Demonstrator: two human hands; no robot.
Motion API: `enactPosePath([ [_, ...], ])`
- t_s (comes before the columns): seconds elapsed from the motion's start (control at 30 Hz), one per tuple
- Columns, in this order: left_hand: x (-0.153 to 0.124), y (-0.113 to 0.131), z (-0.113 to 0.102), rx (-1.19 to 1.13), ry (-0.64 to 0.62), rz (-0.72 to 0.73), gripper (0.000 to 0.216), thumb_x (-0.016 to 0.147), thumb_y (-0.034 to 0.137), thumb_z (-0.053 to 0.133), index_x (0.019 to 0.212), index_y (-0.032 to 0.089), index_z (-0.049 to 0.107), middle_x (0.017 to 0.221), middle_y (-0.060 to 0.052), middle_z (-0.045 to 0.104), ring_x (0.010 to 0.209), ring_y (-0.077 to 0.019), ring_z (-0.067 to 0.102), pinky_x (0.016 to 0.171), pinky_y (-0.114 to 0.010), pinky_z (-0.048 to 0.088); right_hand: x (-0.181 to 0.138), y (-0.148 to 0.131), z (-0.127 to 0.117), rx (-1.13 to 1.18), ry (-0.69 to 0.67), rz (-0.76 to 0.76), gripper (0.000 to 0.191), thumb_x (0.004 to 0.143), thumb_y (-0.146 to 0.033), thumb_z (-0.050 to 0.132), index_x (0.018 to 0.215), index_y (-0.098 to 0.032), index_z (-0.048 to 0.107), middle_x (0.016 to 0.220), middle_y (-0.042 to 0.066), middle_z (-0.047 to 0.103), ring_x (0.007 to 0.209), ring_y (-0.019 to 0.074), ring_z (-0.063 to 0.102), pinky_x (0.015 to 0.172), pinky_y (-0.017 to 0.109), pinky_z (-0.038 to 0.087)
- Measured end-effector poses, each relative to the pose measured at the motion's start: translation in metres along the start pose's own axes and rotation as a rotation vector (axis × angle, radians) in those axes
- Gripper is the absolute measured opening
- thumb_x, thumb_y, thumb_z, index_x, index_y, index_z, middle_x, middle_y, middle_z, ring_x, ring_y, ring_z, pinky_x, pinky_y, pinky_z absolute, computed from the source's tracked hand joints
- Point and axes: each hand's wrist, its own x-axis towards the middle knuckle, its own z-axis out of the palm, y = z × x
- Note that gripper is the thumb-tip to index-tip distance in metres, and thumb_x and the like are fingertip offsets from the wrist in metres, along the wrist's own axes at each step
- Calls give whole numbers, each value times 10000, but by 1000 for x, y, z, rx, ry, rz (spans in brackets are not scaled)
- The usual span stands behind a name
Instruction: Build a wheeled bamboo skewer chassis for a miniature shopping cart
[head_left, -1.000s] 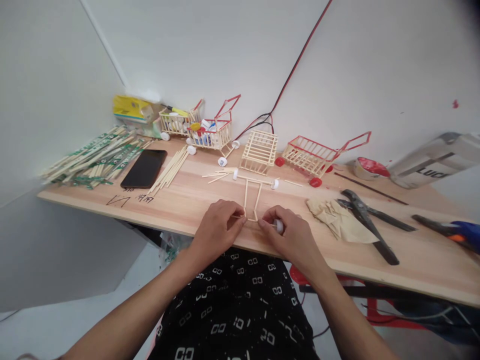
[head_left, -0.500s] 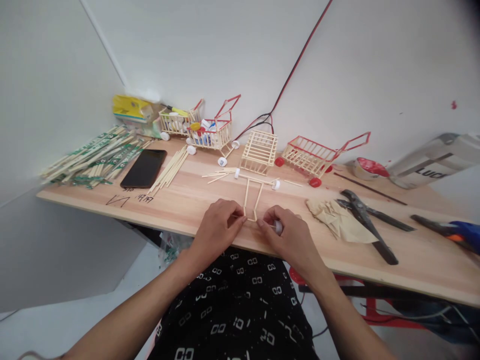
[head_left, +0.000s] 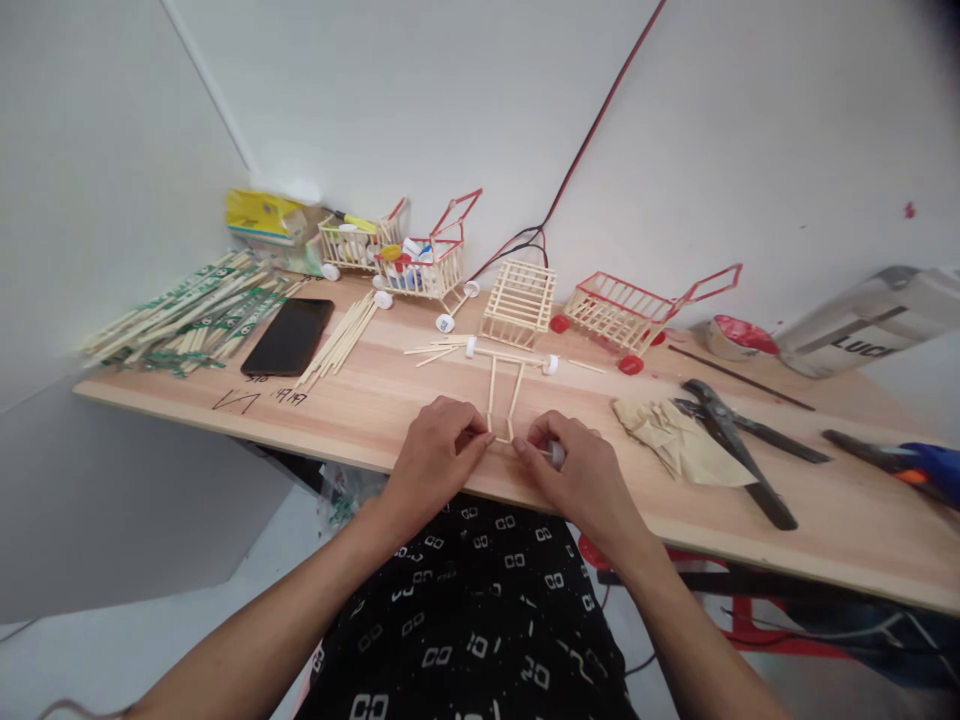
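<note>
A wheeled frame of thin wooden sticks (head_left: 513, 402) lies in front of me, its far axle carrying white cap wheels (head_left: 553, 365) at both ends. At its near left corner, my left hand (head_left: 442, 445) is closed in a pinch, thumb and forefinger meeting at the stick end. My right hand (head_left: 574, 458) pinches a short stick close to the near right corner. A white cap (head_left: 556, 455) shows on that stick, partly covered by the fingers. Whatever else the left fingers grip is hidden behind them.
Stick carts (head_left: 619, 310) and a slatted stick basket (head_left: 517, 300) stand along the wall. Left lie a phone (head_left: 288, 338), loose sticks (head_left: 341, 342) and wrapped chopsticks (head_left: 187, 315). Right are pliers (head_left: 724, 430), crumpled paper (head_left: 675, 440), a red-stained cup (head_left: 742, 337) and a blue-handled tool (head_left: 926, 465).
The frame's far axle has shifted and turned slightly, its left wheel a little further left and its right wheel a little further back. Both hands keep nearly the same place and pinch.
</note>
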Motion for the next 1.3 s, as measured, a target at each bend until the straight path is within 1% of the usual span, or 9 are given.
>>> enactPosePath([
  [0.23,0,0,0,8,1,8,64,821,198,595,757,198,598,756,-4,601,790,-169,545,700,-305,434,2,1,0,11,-12,-9,175,839,-358,563,747,-210,560,705,-6,614,690,171,525,683,304,339],
  [0.53,-1,-1,-4,-5,0,20,64,852,235,575,814,207,618,802,-7,636,831,-176,566,732,-315,444,-1,3,-8,126,-44,-31,251,926,-396,418,871,-203,569,784,15,632,656,152,518,617,280,368],
  [0.67,-1,0,-5,11,1,-17,29,821,221,611,843,204,619,819,-7,637,835,-177,568,742,-316,447,-2,8,-10,122,-62,-22,244,880,-430,504,939,-204,577,873,31,645,699,162,547,660,293,411],
  [0.8,-2,1,-6,1,0,-13,26,835,205,587,840,203,613,821,-3,637,831,-170,569,753,-316,446,-4,21,-13,65,-48,-83,342,775,-417,652,1035,-210,568,1041,62,630,916,218,568,804,351,433],
  [0.87,-2,1,-8,-10,8,-2,46,851,212,567,854,207,613,833,-5,640,834,-169,570,763,-321,446,-5,28,-14,44,-44,-119,357,762,-394,668,1052,-212,564,1064,70,624,969,232,562,842,370,430],
  [1.0,-3,-1,-9,4,-5,19,61,823,193,587,877,210,610,883,-15,647,881,-182,567,794,-340,446,-4,34,-14,30,-77,-127,276,797,-364,623,1024,-212,583,984,62,647,858,206,598,753,333,456],
  [1.1,-4,-1,-9,13,-19,34,123,798,150,590,904,211,605,910,-18,647,910,-185,567,811,-345,450,-1,34,-13,28,-69,-122,255,807,-354,610,1016,-210,588,952,50,659,789,181,608,702,296,459],
  [1.2,-5,0,-10,2,-24,56,166,797,152,588,951,212,606,931,-28,653,930,-193,572,828,-355,457,1,32,-11,16,-53,-120,249,817,-360,599,1015,-209,593,937,50,670,767,180,614,683,289,460],
  [1.3,-3,-1,-16,-28,-22,54,163,849,212,550,998,212,616,962,-42,665,940,-196,586,839,-363,465,2,31,-10,18,-36,-122,250,820,-363,589,1017,-210,605,945,59,679,784,192,621,687,298,465],
])
